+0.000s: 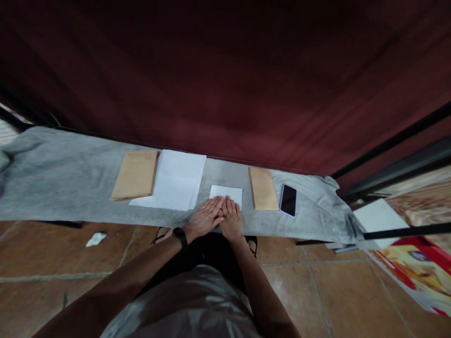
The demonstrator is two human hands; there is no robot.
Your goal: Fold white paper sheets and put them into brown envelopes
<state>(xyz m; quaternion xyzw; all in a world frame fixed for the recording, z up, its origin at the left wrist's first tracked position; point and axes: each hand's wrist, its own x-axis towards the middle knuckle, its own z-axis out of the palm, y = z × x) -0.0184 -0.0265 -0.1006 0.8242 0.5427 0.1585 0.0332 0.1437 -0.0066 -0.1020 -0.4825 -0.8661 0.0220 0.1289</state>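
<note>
A small white folded paper [225, 190] lies on the grey cloth of the narrow table [88, 188]. Both hands rest flat on its near part. My left hand [205, 217], with a dark watch at the wrist, has its fingers stretched out over the left side of the paper. Beside it and touching it, my right hand [231, 219] lies palm down with extended fingers. To the left are large white sheets [178, 180], partly beside a stack of brown envelopes [136, 173]. On the right lies a smaller stack of brown envelopes [264, 188].
A phone [288, 200] lies right of the small envelopes. A dark red curtain [225, 94] hangs behind the table. Black metal bars [405, 232] and a red and yellow box [419, 267] are at the right. A white scrap [96, 239] lies on the tiled floor.
</note>
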